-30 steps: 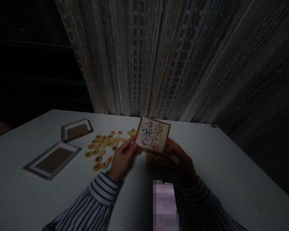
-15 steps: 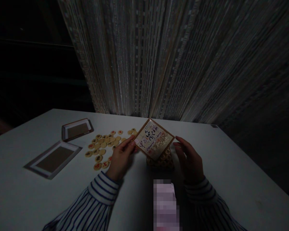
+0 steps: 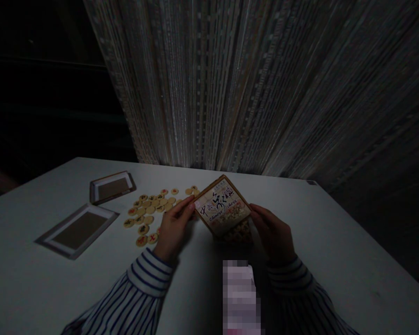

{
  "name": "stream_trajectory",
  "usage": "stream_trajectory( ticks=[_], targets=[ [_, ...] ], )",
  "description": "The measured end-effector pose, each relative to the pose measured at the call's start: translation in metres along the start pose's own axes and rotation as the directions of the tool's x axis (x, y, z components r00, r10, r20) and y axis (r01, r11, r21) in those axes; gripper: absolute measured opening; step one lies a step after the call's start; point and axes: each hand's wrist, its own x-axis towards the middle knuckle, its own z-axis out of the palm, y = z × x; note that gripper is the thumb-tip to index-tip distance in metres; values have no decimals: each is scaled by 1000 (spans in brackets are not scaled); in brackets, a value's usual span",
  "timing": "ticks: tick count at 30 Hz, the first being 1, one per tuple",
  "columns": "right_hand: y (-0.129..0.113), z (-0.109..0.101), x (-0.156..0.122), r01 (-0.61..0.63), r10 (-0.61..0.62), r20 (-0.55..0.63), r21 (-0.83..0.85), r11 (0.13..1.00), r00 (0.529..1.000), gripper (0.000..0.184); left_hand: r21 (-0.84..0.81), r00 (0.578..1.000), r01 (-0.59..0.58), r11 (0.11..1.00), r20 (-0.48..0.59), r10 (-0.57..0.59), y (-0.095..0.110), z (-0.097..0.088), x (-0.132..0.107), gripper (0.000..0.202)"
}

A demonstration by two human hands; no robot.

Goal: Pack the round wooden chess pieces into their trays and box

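A square box lid (image 3: 224, 207) printed "Chinese chess" is tilted in the air between my hands. My left hand (image 3: 174, 226) pinches its left corner between thumb and fingers. At its right corner my right hand (image 3: 273, 234) has its fingers closed on the edge. Just below the lid, and partly hidden by it, sits a box of chess pieces (image 3: 240, 232) with round wooden discs inside. Loose Chinese chess pieces (image 3: 149, 209), marked in red and black or blank side up, lie left of my left hand.
Two shallow box parts lie on the white table (image 3: 335, 260): a larger tray (image 3: 49, 240) at the left and a smaller one (image 3: 128, 190) behind it. A blurred-out pinkish object (image 3: 240, 298) is at the near edge. A string curtain (image 3: 209, 83) hangs behind the table.
My right hand has moved left and closed on the lid's right corner, where it was apart before. The lid has turned slightly and its tilt has changed.
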Motion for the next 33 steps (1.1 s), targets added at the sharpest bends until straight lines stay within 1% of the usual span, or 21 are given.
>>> stream_trajectory(
  ticks=[6, 10, 15, 20, 24, 26, 28, 31, 33],
  targets=[
    [2, 1, -1, -39, 39, 14, 20, 999, 999, 24, -1, 1000, 7, 1000, -14, -7, 3, 0, -1, 47],
    [3, 2, -2, -94, 91, 36, 71, 993, 995, 23, 7, 1000, 2, 1000, -15, -2, 4, 1, -2, 47],
    [2, 2, -1, -134, 127, 60, 130, 983, 990, 24, 21, 1000, -15, 1000, -8, 15, 2, 0, -1, 47],
    [-1, 3, 1, -231, 232, 20, 207, 951, 973, 26, 50, 999, -28, 998, 24, 26, 0, -2, -1, 50],
    [-1, 3, 2, -290, 307, -25, 256, 922, 951, 26, 138, 995, -98, 986, 25, 96, 6, 1, -6, 52],
    [1, 3, 3, -315, 343, -54, 279, 907, 938, 27, 194, 989, -135, 972, 79, 122, 8, 3, -10, 57],
    [2, 2, 3, -334, 374, -81, 304, 892, 924, 29, 253, 971, -205, 945, 173, 165, 6, 4, -12, 65],
    [3, 1, 4, -349, 406, -120, 334, 876, 906, 31, 373, 913, -377, 847, 302, 273, -3, 3, -12, 77],
    [2, 1, 4, -346, 411, -143, 336, 876, 901, 30, 420, 867, -470, 777, 384, 317, -9, 3, -12, 84]
  ],
)
